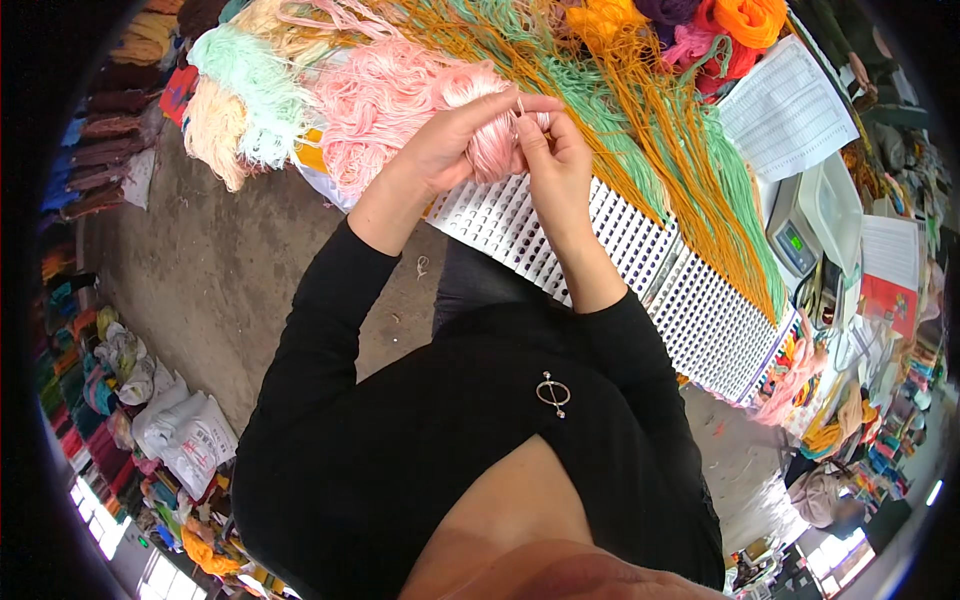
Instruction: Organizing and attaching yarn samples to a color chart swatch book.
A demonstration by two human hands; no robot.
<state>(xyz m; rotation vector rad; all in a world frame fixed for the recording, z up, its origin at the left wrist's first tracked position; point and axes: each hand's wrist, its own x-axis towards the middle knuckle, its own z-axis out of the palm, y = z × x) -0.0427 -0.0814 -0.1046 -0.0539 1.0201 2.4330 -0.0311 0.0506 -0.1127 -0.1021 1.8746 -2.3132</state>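
A bundle of pale pink yarn [490, 152] is gripped in my left hand [437, 142], whose thumb and fingers wrap round it. At the bundle's right side, my right hand [560, 165] has its fingers closed in a pinch on a thin pale strand of yarn [520, 106]. Both hands meet there, fingertips close together, above the near edge of the table. Loose pink yarn [365, 105] lies heaped just left of the bundle. Underneath my wrists runs a white board with rows of dark holes or marks [620, 235].
Mint and cream yarn [255, 95] hangs off the table's left end. Long mustard strands [690, 170] lie over green yarn [610, 110] beyond the board. A printed sheet [790, 110] and a scale [815, 220] stand at right. White bags [185, 430] sit on the floor at left.
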